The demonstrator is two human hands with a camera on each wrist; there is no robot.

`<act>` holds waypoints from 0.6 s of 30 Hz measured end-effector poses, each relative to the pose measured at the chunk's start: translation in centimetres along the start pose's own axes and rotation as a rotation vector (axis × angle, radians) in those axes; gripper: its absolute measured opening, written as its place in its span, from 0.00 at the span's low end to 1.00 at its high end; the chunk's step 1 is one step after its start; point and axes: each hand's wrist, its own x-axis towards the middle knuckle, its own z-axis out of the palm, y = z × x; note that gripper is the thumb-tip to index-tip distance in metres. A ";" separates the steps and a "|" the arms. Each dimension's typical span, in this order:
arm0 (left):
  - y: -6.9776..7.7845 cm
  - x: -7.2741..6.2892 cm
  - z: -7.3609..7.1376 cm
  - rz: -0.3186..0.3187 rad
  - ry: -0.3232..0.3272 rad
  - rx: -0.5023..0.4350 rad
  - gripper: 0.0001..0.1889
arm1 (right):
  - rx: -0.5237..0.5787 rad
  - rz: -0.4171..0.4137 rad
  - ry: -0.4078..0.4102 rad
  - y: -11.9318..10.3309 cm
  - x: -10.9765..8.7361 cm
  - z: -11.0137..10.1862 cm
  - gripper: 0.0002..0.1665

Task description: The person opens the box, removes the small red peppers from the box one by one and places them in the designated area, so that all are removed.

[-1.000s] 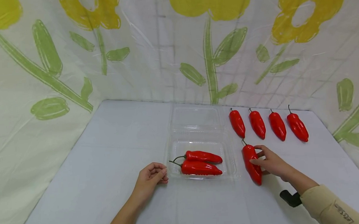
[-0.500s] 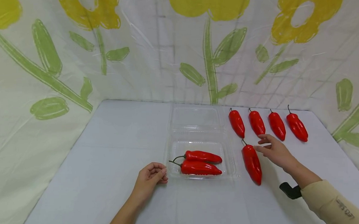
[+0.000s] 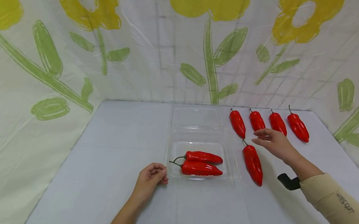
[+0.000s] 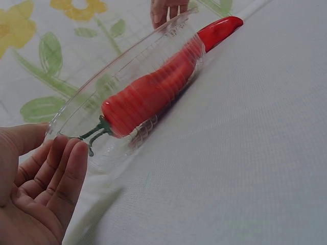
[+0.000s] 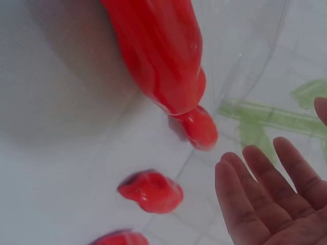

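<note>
My left hand point(image 3: 150, 179) pinches the left edge of a clear plastic clamshell container point(image 4: 94, 84) between thumb and fingers. Two red peppers with green stems lie side by side in its base, an upper pepper point(image 3: 203, 156) and a lower pepper point(image 3: 200, 168). My right hand point(image 3: 274, 143) hovers empty, fingers loosely extended, above the table near the back row. Just left of and below it, a loose red pepper point(image 3: 252, 165) lies on the table beside the container. The right hand partly covers the lower ends of the second pepper point(image 3: 257, 120) and third pepper point(image 3: 277, 121) in that row.
The row's leftmost pepper point(image 3: 237, 123) and rightmost pepper point(image 3: 298, 127) lie at the back right of the white table point(image 3: 109, 154). The container's lid point(image 3: 196, 117) lies open toward the back. A flower-patterned curtain point(image 3: 142, 60) rises behind. A black object point(image 3: 287, 181) shows by the right sleeve.
My right hand has let go of the loose pepper beside the container and moved away toward the back row. That pepper stays lying there. The left hand has not moved.
</note>
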 end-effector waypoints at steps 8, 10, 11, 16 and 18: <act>0.1 0.0 0.0 0.001 -0.001 0.001 0.14 | -0.035 -0.013 0.003 -1.1 0.2 0.0 0.37; 0.1 -0.1 0.1 -0.002 -0.002 0.001 0.14 | -0.037 -0.025 -0.001 -1.5 0.3 -0.2 0.37; 0.1 -0.1 0.1 -0.003 -0.001 0.001 0.14 | -0.038 -0.029 -0.001 -1.7 0.3 -0.2 0.37; 0.2 -0.1 0.1 -0.004 0.001 0.001 0.13 | -0.033 -0.038 0.000 -2.2 0.7 -0.2 0.37; 0.2 0.0 0.1 -0.002 -0.001 0.003 0.13 | -0.027 -0.030 -0.002 -2.5 0.8 -0.1 0.37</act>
